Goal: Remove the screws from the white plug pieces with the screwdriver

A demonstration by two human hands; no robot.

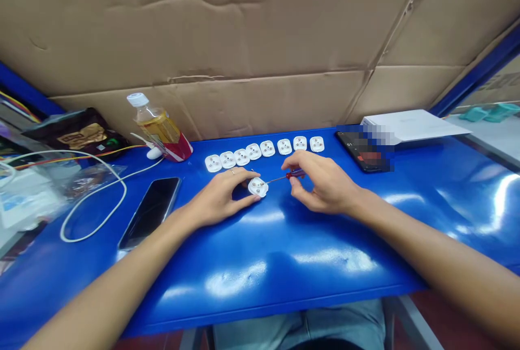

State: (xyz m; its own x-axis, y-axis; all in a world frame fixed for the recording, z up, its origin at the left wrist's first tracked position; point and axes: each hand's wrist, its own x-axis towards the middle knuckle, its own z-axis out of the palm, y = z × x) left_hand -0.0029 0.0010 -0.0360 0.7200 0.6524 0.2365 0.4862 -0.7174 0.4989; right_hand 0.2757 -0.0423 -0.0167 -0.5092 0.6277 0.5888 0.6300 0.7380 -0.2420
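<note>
My left hand (217, 198) rests on the blue table with its fingertips gripping a white three-pin plug (258, 187). My right hand (320, 182) pinches a small screwdriver with a red handle (294, 174). Its thin metal shaft points left, and the tip reaches the plug's face. Behind the hands, a row of several similar white plugs (267, 148) lies along the table's far side. The nearest plug in that row sits just above my left fingers.
A drink bottle (160, 127) lies tilted at the back left beside a white cable (97, 210) and a black smartphone (149, 213). A dark tablet (363, 149) and white papers (410, 127) sit back right. Cardboard (244, 30) lines the wall behind the blue table (260, 269).
</note>
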